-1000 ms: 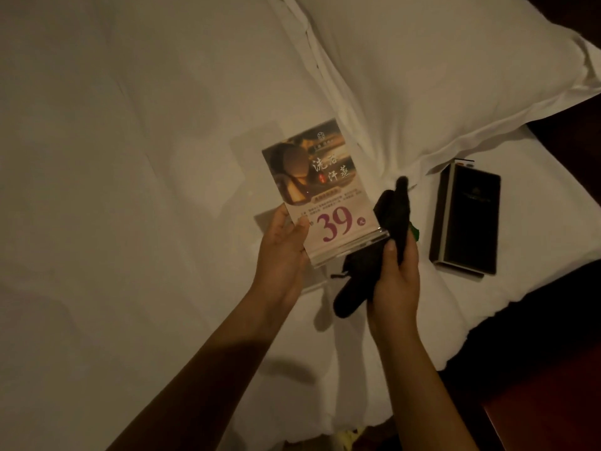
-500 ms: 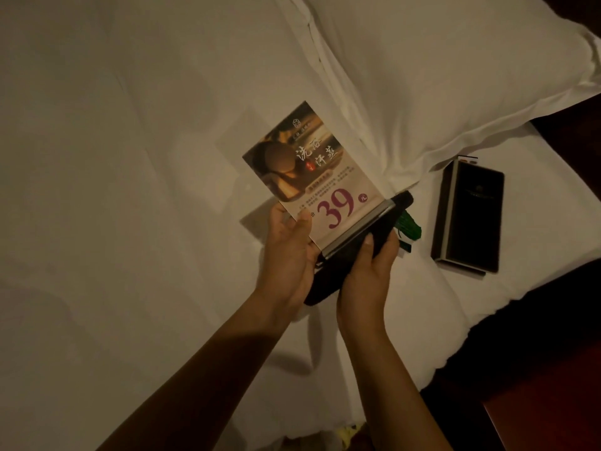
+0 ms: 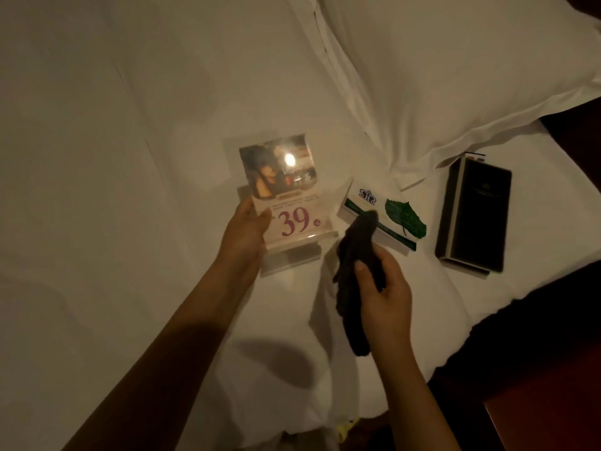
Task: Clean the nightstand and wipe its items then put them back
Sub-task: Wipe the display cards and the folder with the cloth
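Note:
My left hand grips the left edge of a clear acrylic sign stand printed with a photo and a large "39". The stand faces me, its base low over the white bed sheet. My right hand is shut on a dark cloth, which hangs down just right of the stand and apart from it. Behind the cloth a white box with a green leaf print lies flat on the sheet. A black box lies further right.
A white pillow fills the upper right. The bed's edge runs along the right, with a dark gap and a reddish wooden surface at the lower right corner.
The cloth was pressed against the stand's lower right edge; now my right hand has drawn it away to the right. The stand has turned upright to face me, and the leaf-print box is uncovered.

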`<act>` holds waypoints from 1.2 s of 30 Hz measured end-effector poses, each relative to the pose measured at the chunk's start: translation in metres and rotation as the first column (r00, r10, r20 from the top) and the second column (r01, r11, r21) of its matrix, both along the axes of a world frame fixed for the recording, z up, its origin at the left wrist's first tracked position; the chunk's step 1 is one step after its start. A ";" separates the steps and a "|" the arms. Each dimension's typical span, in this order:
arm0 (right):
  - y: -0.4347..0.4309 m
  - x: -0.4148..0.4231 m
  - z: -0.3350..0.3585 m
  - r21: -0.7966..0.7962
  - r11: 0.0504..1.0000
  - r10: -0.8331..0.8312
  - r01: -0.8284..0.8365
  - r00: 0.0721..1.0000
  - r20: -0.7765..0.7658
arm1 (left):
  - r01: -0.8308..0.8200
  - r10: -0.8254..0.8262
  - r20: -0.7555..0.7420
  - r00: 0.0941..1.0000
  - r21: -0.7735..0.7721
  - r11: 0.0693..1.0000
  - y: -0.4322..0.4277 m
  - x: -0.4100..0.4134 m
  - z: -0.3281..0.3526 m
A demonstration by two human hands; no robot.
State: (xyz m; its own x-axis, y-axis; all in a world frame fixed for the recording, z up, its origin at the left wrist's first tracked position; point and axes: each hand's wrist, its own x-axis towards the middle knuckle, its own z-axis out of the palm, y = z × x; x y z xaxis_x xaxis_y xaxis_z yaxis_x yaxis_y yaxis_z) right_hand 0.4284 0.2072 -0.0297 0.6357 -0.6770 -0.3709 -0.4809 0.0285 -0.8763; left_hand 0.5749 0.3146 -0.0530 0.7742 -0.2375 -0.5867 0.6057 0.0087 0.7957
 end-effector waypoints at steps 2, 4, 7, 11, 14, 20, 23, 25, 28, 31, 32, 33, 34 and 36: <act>-0.011 0.002 0.002 -0.020 0.999 -0.037 0.037 0.999 -0.001 | 0.039 -0.043 0.025 0.999 0.158 0.987 0.009 0.000 -0.010; -0.020 0.004 0.002 -0.036 0.998 -0.048 0.048 0.999 -0.003 | 0.081 -0.092 0.037 0.995 0.248 0.965 0.016 0.000 -0.019; -0.029 0.004 0.001 -0.045 0.998 -0.050 0.049 0.999 -0.007 | 0.190 -0.217 0.020 0.976 0.407 0.893 0.018 -0.002 -0.025; -0.044 -0.007 0.001 -0.092 0.994 -0.061 0.062 0.998 0.013 | 0.125 -0.377 0.195 0.905 0.727 0.675 0.010 -0.004 -0.020; -0.068 -0.023 0.000 -0.160 0.982 -0.099 0.102 0.995 0.025 | 0.041 -0.462 0.366 0.808 0.747 0.663 -0.018 -0.009 -0.004; -0.146 -0.061 -0.009 -0.262 0.943 -0.212 0.202 0.977 -0.007 | 0.307 -0.542 0.352 0.763 0.540 0.784 -0.127 -0.054 0.015; -0.191 -0.076 -0.010 -0.289 0.935 -0.222 0.206 0.975 -0.025 | 0.437 -0.597 0.356 0.719 0.437 0.786 -0.187 -0.081 0.011; -0.220 -0.084 -0.009 -0.314 0.929 -0.222 0.194 0.973 -0.055 | 0.487 -0.626 0.311 0.715 0.420 0.766 -0.224 -0.095 0.005; -0.260 -0.096 -0.006 -0.333 0.926 -0.220 0.180 0.971 -0.089 | 0.561 -0.702 0.191 0.686 0.475 0.678 -0.271 -0.107 -0.009; -0.293 -0.107 -0.006 -0.335 0.931 -0.192 0.145 0.975 -0.111 | 0.552 -0.729 0.139 0.670 0.563 0.615 -0.306 -0.113 -0.030; -0.301 -0.109 -0.007 -0.333 0.933 -0.179 0.133 0.977 -0.112 | 0.540 -0.733 0.120 0.670 0.599 0.591 -0.315 -0.114 -0.038; -0.309 -0.112 -0.009 -0.331 0.936 -0.165 0.120 0.980 -0.113 | 0.522 -0.734 0.094 0.673 0.643 0.561 -0.323 -0.114 -0.045; -0.315 -0.114 -0.011 -0.327 0.939 -0.151 0.107 0.982 -0.112 | 0.500 -0.729 0.060 0.682 0.689 0.524 -0.330 -0.114 -0.051; -0.323 -0.117 -0.016 -0.319 0.944 -0.125 0.082 0.985 -0.116 | 0.459 -0.712 0.001 0.702 0.764 0.454 -0.340 -0.112 -0.060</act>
State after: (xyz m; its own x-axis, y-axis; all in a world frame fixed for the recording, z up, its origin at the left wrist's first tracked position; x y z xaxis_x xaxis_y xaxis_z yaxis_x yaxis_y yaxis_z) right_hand 0.3117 -0.1162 -0.0453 0.5156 -0.8315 -0.2068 -0.6020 -0.1798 -0.7780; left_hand 0.4634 -0.0255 -0.1125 0.7540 -0.3448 -0.5591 -0.0042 -0.8537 0.5207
